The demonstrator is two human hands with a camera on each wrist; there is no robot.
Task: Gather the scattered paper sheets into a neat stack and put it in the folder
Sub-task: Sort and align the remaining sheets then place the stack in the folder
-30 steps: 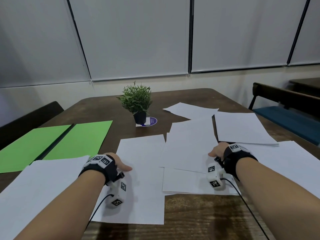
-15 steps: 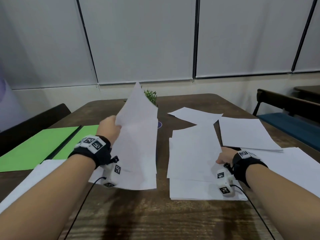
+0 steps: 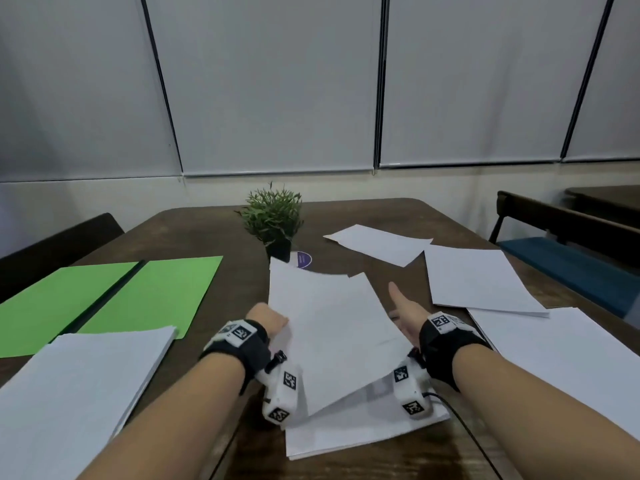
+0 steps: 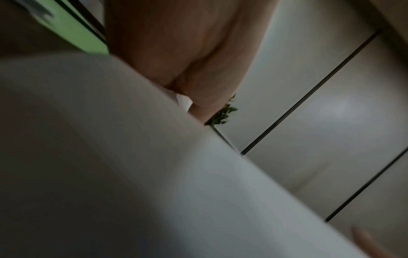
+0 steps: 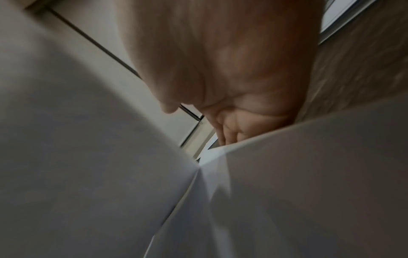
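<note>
My left hand (image 3: 268, 320) pinches a white sheet (image 3: 329, 334) by its left edge and holds it tilted over the central pile of sheets (image 3: 346, 434) on the brown table (image 3: 239, 268). My right hand (image 3: 405, 317) is open with the thumb up, its palm against the sheet's right edge. The left wrist view shows the left hand (image 4: 187, 61) gripping the paper (image 4: 132, 174). In the right wrist view the right hand (image 5: 220, 69) has paper on both sides. The green folder (image 3: 149, 296) lies open at the left. Its inside holds nothing.
A thick stack of paper (image 3: 79, 386) lies at the front left. More loose sheets lie at the right (image 3: 478, 278), far right (image 3: 571, 362) and back (image 3: 377, 244). A small potted plant (image 3: 273, 220) stands mid-table. A dark chair stands at the left, a bench (image 3: 568, 258) at the right.
My left hand picked a sheet up from the left and carried it right, down over the central pile. My right hand left the pile and rose to the sheet's right edge.
</note>
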